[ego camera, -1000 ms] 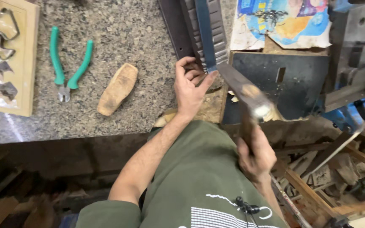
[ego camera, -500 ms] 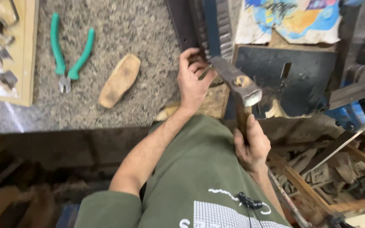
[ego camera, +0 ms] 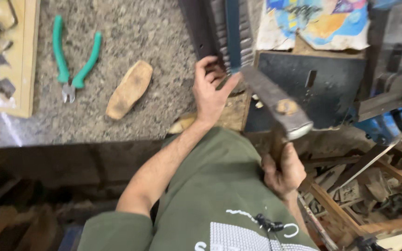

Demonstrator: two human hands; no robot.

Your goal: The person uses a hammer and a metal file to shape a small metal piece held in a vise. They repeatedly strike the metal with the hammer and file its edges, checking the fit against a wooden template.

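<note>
My right hand (ego camera: 282, 172) grips the wooden handle of a hammer (ego camera: 278, 104), whose long grey metal head is raised and tilted over the bench edge. My left hand (ego camera: 210, 90) rests on the granite bench top, fingers curled around something small beside a stack of dark ribbed metal strips (ego camera: 219, 30); what it pinches is hidden by the fingers. Under that hand lies a worn wooden block (ego camera: 231, 114). The hammer head hovers just to the right of my left hand, apart from it.
Green-handled cutting pliers (ego camera: 73, 65) and an oval wooden piece (ego camera: 129, 88) lie on the speckled bench (ego camera: 131, 28). A wooden tray (ego camera: 26, 60) with metal pieces sits at far left. A dark metal plate (ego camera: 326, 88), a colourful paper (ego camera: 317, 21) and wooden scraps (ego camera: 368, 186) fill the right.
The hammer head has swung up and towards my left hand. My left hand has stayed by the metal strips.
</note>
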